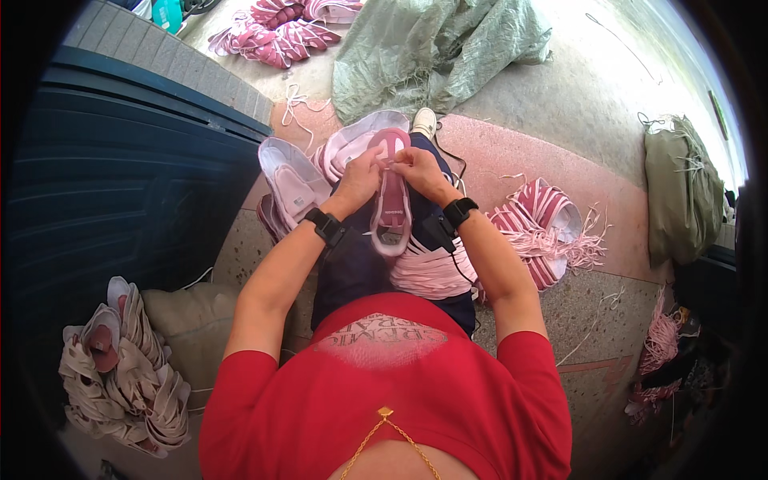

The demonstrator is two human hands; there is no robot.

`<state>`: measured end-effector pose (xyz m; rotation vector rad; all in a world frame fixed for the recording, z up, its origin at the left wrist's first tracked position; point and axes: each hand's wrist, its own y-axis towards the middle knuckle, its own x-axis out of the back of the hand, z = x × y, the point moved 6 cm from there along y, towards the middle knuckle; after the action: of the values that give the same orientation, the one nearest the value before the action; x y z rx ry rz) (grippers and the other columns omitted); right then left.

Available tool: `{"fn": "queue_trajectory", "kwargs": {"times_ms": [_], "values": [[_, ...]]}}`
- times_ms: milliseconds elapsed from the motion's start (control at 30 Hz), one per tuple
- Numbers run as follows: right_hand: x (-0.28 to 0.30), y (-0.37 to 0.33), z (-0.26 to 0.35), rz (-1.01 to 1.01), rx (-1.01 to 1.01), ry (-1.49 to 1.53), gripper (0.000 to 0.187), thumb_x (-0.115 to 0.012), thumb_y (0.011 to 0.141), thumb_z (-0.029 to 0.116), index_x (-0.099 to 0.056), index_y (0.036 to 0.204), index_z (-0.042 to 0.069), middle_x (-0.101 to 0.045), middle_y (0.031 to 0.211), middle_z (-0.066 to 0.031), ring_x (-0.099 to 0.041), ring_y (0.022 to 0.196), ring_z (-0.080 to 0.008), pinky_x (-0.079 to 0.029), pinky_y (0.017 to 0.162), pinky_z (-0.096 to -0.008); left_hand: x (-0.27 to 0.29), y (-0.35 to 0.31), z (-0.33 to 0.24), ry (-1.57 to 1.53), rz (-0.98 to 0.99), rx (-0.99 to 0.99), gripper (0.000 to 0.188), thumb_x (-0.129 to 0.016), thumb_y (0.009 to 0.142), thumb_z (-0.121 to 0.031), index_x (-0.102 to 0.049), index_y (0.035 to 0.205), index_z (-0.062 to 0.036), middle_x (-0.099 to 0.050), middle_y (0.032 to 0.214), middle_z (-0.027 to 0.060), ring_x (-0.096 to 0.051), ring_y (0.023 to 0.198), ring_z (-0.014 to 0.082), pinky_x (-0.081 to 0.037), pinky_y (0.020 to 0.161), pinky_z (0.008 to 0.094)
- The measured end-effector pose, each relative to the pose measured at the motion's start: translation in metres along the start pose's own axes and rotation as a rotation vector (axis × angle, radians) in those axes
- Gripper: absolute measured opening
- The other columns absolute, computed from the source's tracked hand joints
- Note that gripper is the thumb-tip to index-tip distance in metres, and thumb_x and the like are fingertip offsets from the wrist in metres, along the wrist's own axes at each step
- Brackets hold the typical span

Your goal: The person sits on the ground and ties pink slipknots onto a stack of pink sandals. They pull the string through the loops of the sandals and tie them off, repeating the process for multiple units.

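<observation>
Left hand (363, 174) and right hand (424, 171) meet at a pink shoe upper (392, 200)

We see the pink shoe upper lying lengthwise above the dark trousers (346, 280), its far part at the fingertips. The left hand grips it there from the left, fingers drawn narrow on its edge. The right hand comes from its right, thumb and fingers bent close together; whether they pinch the upper or something thinner, we cannot tell. Left of the upper we find a pale upper (292, 182). At its near right lies a bundle of pink strips (430, 274), and farther right a striped bundle (542, 212). Beyond it we see grey-green sheeting (428, 56); well to its left stands a dark blue panel (120, 160).
</observation>
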<state>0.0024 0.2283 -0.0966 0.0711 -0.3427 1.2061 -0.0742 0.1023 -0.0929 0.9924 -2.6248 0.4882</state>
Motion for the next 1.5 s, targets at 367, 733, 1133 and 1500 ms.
{"fn": "queue_trajectory", "kwargs": {"times_ms": [367, 733, 1133, 1500], "values": [[0.013, -0.025, 0.03, -0.091, 0.177, -0.397, 0.021, -0.062, 0.08, 0.019, -0.062, 0.092, 0.002, -0.064, 0.084, -0.0195, -0.061, 0.081, -0.0357, -0.047, 0.073, -0.041, 0.024, 0.004, -0.037, 0.721, -0.015, -0.438, 0.021, -0.058, 0.074, 0.001, -0.058, 0.095, 0.0002, -0.059, 0.074, 0.0173, -0.059, 0.07, 0.0309, -0.047, 0.064, 0.0388], [0.2, -0.174, -0.057, -0.19, -0.354, 0.263, 0.024, -0.064, 0.084, 0.02, -0.065, 0.098, 0.001, -0.052, 0.066, 0.0059, -0.043, 0.056, -0.003, -0.036, 0.05, -0.0201, 0.673, -0.366, -0.043, 1.165, -1.131, 0.309, 0.019, -0.048, 0.085, -0.013, -0.061, 0.097, -0.0065, -0.06, 0.079, 0.0109, -0.06, 0.073, 0.0222, -0.046, 0.068, 0.0353], [0.497, -0.421, -0.1, -0.817, 0.384, 1.707, 0.013, -0.047, 0.094, 0.01, -0.053, 0.094, -0.002, -0.042, 0.059, 0.0001, -0.042, 0.052, -0.01, -0.04, 0.056, -0.0243, 0.714, -0.538, -0.115, 0.987, -1.138, 0.466, 0.018, -0.051, 0.091, -0.02, -0.061, 0.085, -0.0064, -0.05, 0.071, 0.0003, -0.05, 0.064, 0.014, -0.04, 0.059, 0.0304], [0.384, -0.232, 0.034, -0.85, -0.073, 0.184, 0.029, -0.052, 0.095, 0.02, -0.058, 0.113, -0.003, -0.064, 0.1, -0.0089, -0.061, 0.092, -0.0171, -0.05, 0.085, -0.0311, 0.417, -0.157, -0.071, -0.216, -0.603, 0.151, 0.036, -0.061, 0.084, -0.007, -0.05, 0.119, -0.0035, -0.059, 0.086, 0.0044, -0.054, 0.062, 0.0075, -0.043, 0.053, 0.0207]]}}
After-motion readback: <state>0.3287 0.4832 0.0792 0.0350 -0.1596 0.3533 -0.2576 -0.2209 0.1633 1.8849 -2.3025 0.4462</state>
